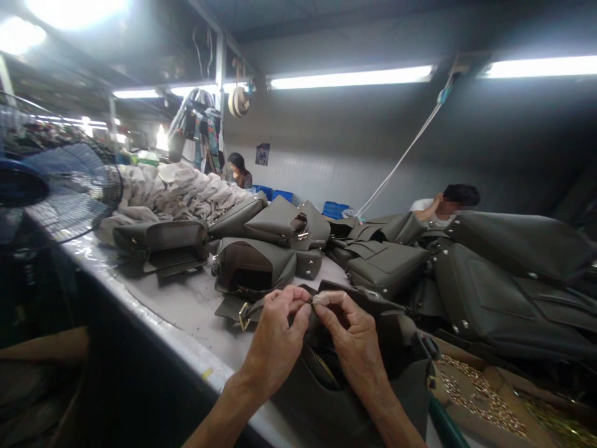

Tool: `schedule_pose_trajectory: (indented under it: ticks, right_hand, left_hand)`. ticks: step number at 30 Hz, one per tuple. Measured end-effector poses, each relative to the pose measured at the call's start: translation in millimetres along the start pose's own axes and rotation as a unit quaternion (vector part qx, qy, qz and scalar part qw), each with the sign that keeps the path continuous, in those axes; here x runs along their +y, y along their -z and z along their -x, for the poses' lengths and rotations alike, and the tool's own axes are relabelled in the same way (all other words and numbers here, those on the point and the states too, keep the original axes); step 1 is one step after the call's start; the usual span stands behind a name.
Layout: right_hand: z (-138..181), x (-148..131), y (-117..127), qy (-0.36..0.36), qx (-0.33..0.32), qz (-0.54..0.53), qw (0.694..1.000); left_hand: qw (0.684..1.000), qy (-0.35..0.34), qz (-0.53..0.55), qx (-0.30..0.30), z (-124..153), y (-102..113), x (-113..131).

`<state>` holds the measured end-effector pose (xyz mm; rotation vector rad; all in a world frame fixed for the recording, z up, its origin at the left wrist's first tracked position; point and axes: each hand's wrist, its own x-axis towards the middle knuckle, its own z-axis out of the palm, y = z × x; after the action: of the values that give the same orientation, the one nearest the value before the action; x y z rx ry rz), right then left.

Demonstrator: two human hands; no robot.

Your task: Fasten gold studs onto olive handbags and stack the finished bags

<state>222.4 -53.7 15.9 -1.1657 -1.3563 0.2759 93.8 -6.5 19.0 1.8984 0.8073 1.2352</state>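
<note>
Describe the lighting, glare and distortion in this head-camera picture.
Head view: ceiling tube lights flare white and haze the upper frame; wide-angle bending curves the table edge; the fan at left is dim and soft; left hand and right hand on the dark bag are evenly lit and fairly sharp.

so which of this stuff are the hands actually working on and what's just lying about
In hand:
- left hand and right hand, pinching the edge of the open grey bag
- its strap buckle

Lying about:
- other grey bags on the table
- pile of cloth
- fan
- tray of small metal parts
</note>
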Motion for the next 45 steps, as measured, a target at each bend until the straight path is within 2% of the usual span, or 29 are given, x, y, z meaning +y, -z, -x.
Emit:
schedule_pose_trajectory:
  ticks: [4,8,14,17,21,27,30,34,38,41,43,45]
  right_hand:
    - [2,0,1,0.006,-0.011,0.018,1.000]
    - [2,-4,-1,0.014,-0.024,0.046,0.999]
    - [-1,-7,-2,-0.039,-0.023,0.052,0.998]
    - [-3,-6,0,-0.070,-0.014,0.047,0.996]
    - [-5,-11,1,-0.075,-0.079,0.013,0.994]
    - [-2,-15,-3,-0.080,-0.052,0.025,0.995]
    - [-1,-13,-4,-0.079,-0.050,0.016,0.995]
    - [2,-13,-5,-0.044,-0.050,0.038,0.997]
    - [1,-7,-9,-0.009,-0.012,0.159,0.987]
    - [1,0,-11,0.005,0.013,0.213,0.977]
    - [3,2,-11,0.020,-0.005,0.197,0.980]
    - [7,2,-11,0.032,-0.051,0.153,0.986]
  left_hand:
    - [1.000,0.016,0.021,-0.005,1,0,0]
    - [1.000,-0.007,0.019,0.016,4,-2,-4]
    - [0.989,-0.124,-0.043,0.062,6,-11,-15]
    - [0.976,-0.192,-0.082,0.061,7,-12,-17]
    - [0.960,-0.233,-0.147,0.053,9,-9,-19]
    - [0.958,-0.221,-0.171,0.068,16,-8,-22]
    - [0.967,-0.195,-0.147,0.072,17,-10,-25]
    - [0.978,-0.158,-0.111,0.076,17,-14,-25]
    - [0.957,-0.188,-0.199,0.100,25,-9,-15]
    - [0.939,-0.162,-0.268,0.142,42,0,-10]
    - [0.940,-0.136,-0.273,0.154,54,6,-13]
    - [0.946,-0.122,-0.260,0.152,63,11,-19]
